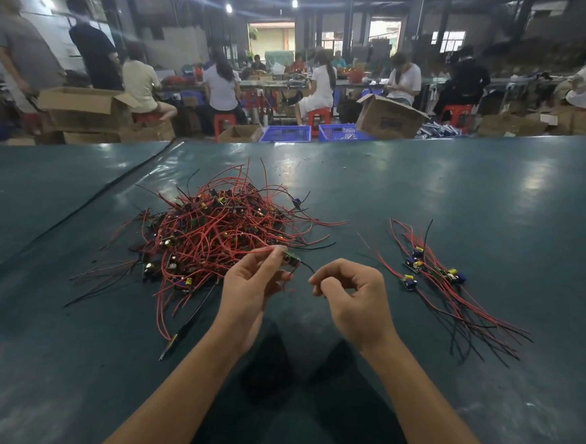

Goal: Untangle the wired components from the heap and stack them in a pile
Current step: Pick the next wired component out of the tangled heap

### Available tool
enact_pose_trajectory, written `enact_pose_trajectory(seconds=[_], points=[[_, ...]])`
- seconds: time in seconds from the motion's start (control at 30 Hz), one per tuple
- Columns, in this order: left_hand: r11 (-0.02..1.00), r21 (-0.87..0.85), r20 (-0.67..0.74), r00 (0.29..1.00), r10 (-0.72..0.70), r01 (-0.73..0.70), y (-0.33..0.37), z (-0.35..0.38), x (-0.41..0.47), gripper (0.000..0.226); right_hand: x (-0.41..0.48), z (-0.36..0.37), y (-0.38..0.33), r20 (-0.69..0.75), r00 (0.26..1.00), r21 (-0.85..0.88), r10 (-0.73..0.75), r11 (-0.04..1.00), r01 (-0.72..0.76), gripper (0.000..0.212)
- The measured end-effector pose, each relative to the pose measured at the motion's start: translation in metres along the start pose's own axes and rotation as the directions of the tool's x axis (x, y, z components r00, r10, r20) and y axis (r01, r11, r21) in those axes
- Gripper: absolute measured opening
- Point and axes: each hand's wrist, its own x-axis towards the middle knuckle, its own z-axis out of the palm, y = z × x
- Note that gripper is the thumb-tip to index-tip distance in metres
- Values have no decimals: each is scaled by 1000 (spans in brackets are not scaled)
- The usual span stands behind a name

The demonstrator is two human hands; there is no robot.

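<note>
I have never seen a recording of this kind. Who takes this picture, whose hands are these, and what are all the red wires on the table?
There is no machine here. A person wears one camera on the head, so the single picture looks forward and down at that person's own two bare hands. On the dark green table cover, to the left, lies a tangled heap of red and black wired components. To the right lies a small pile of sorted components, their wires roughly side by side. The left hand pinches a small green circuit board whose red wire leads back towards the heap. The right hand appears to pinch that board's thin black wire. Other people sit working in the background.
</note>
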Motion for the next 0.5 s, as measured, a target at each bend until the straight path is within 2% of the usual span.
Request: enact_pose_trajectory(seconds=[0.1,0.2,0.37,0.5], points=[[973,133,0,982,189,-187,2,4,-2,19,1,-2,4,-10,1000,-124,13,992,-14,18],[937,225,-31,959,280,-266,0,4,-4,12,1,-1,8,5,1000,-196,10,981,-9,8],[883,294,22,926,376,-366,-5,3,-7,9,-2,5,8,73,997,-155,20,988,-8,38],[810,355,93,880,467,-467,-6,4,-9,11,-2,8,12,130,991,-200,-45,977,70,24]])
